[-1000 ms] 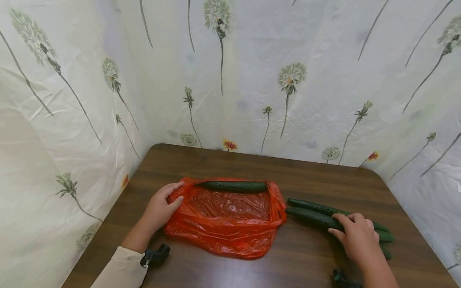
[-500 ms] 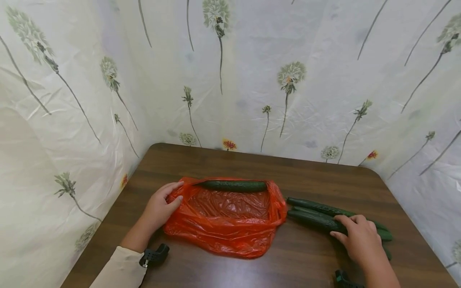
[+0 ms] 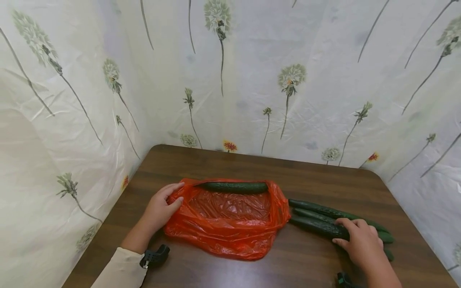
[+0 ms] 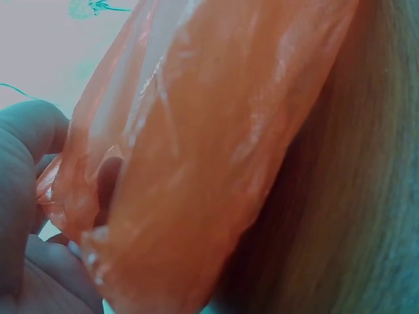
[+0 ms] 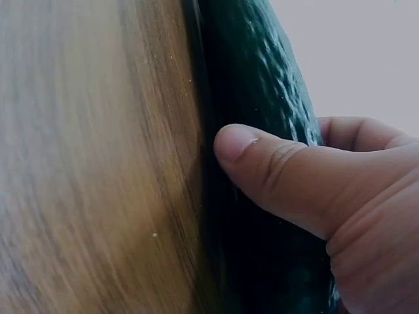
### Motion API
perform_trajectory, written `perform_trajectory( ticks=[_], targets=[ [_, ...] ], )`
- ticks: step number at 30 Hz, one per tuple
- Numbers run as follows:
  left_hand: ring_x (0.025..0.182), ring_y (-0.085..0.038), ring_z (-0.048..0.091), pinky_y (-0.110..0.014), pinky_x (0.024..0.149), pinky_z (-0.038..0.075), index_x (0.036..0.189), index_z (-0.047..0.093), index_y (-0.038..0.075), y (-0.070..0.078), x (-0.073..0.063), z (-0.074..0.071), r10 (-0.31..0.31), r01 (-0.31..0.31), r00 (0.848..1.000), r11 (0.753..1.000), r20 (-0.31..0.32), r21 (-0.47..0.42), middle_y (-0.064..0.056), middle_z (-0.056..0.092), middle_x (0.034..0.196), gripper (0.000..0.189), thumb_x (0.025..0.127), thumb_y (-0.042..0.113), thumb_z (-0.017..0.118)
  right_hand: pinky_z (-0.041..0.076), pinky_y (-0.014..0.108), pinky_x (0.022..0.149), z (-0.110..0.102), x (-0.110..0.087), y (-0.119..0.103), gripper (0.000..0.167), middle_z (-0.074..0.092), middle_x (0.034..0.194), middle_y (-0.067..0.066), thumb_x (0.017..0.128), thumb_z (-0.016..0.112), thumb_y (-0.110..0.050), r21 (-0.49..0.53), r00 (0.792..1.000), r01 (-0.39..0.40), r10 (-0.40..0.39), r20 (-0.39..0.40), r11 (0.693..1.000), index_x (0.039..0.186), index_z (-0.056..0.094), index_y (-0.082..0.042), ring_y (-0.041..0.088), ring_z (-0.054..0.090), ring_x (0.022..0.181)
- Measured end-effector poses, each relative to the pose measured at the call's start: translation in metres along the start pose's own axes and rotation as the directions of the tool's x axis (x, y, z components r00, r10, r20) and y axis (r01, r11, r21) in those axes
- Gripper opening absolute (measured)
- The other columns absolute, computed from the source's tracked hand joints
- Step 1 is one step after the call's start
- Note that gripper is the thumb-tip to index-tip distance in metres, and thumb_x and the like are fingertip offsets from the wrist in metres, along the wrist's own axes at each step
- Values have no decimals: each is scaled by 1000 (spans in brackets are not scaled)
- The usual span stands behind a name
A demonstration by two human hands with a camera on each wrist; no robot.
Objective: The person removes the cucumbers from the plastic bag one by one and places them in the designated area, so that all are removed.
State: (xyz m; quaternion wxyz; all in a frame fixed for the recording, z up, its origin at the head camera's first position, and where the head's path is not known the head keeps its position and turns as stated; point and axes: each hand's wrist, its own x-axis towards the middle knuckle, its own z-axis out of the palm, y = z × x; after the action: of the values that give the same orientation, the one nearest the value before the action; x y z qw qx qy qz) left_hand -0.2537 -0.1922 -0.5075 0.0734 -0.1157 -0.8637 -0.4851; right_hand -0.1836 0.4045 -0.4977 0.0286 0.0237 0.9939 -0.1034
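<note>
A red plastic bag [image 3: 230, 240] lies with its mouth spread, and one cucumber [image 3: 234, 187] rests along the far side inside it. My left hand [image 3: 162, 206] holds the bag's left edge; in the left wrist view, thin plastic [image 4: 196, 150] passes between thumb and fingers. To the right of the bag lie three cucumbers, side by side and slanting. My right hand [image 3: 361, 242] grips the nearest cucumber [image 3: 317, 228], its thumb [image 5: 275, 163] along the near side in the right wrist view. Behind it are the middle cucumber [image 3: 313, 215] and the far cucumber [image 3: 324, 208].
Everything lies on a dark wooden table [image 3: 306, 172] with rounded far corners. A flower-patterned sheet [image 3: 245, 80] hangs behind the table and along its sides. Black wrist mounts [image 3: 155, 256] sit below both hands, close over the tabletop.
My right hand has drawn the nearest cucumber slightly toward me and to the right, so more of the middle cucumber shows. My left hand stays at the bag's edge.
</note>
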Motion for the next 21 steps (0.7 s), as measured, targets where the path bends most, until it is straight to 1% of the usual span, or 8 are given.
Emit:
perform_trajectory(
  ticks=[3, 7, 12, 14, 21],
  targets=[
    [144, -38, 49, -60, 118, 39, 147, 62, 14, 0, 0, 0, 0, 0, 1000, 1000, 1, 0, -14, 56, 153, 48, 100, 13, 71, 43, 55, 69, 0, 0, 3, 69, 52, 132, 31, 85, 81, -55, 6, 1000, -6, 6, 12, 1000, 139, 59, -19, 53, 48, 106],
    [143, -38, 49, -60, 118, 39, 147, 62, 14, -1, 0, 0, -1, 1, 1000, 1000, 0, -5, -14, 56, 152, 48, 100, 13, 70, 43, 53, 66, -1, 0, 4, 73, 51, 133, 31, 82, 82, -57, 7, 1000, -20, 20, 18, 1000, 139, 58, -19, 53, 50, 104],
    [143, -38, 49, -60, 118, 39, 147, 62, 14, -1, 1, 1, 2, -2, 1000, 1000, 4, -8, -14, 56, 152, 48, 100, 13, 71, 41, 52, 62, -3, 0, 4, 82, 48, 137, 31, 79, 79, -68, 10, 995, -82, 81, 62, 997, 142, 56, -22, 54, 49, 106],
    [143, -38, 49, -61, 118, 39, 147, 62, 14, 0, 1, 1, 8, -8, 1000, 1000, 3, -7, -14, 56, 152, 47, 100, 14, 71, 41, 52, 61, -4, 1, 4, 86, 48, 137, 31, 77, 76, -73, 7, 993, -95, 94, 69, 995, 143, 56, -21, 55, 49, 106],
    [142, -38, 51, -61, 117, 40, 147, 62, 14, 0, 0, 0, 13, -13, 1000, 1000, 6, 2, -14, 57, 151, 47, 101, 15, 70, 41, 52, 61, -3, 3, 4, 97, 47, 139, 32, 73, 69, -85, 14, 990, -113, 111, 87, 993, 143, 57, -19, 57, 47, 107]
  ],
)
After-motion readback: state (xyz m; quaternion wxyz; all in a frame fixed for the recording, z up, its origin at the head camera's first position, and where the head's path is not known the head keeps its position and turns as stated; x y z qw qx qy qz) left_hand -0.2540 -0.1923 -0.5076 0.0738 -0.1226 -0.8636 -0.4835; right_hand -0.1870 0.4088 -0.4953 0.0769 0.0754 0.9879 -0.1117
